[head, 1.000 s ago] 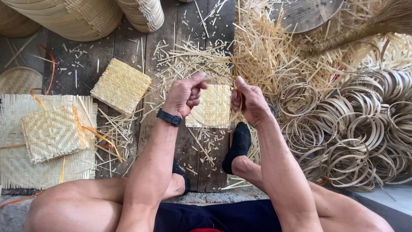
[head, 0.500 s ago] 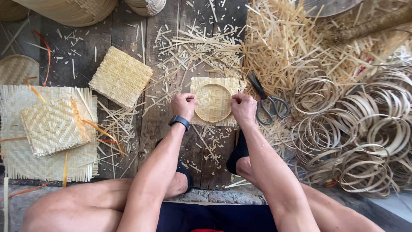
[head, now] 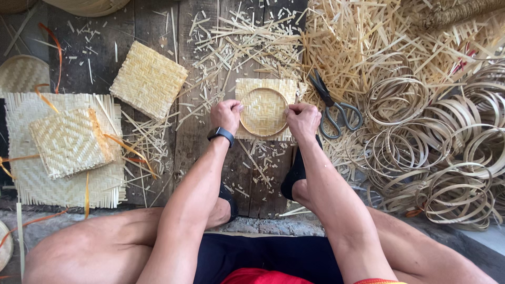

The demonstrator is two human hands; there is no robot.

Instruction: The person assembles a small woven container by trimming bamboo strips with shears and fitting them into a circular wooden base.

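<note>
Plank floor point(head: 158, 21) strewn with bamboo slivers. Far right, heap of bamboo rings point(head: 447, 152); far left, large woven mats point(head: 31, 179). Centre: square woven mat point(head: 265, 87) with round hoop point(head: 264, 111) pressed on. Left hand point(head: 225, 114) and right hand point(head: 302, 118) curled, gripping hoop's opposite edges. Scissors point(head: 336, 108) just right.

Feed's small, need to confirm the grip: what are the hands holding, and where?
Both hold the square pale woven bamboo mat with its round rim: left hand at its left edge, right hand at its right edge.
</note>
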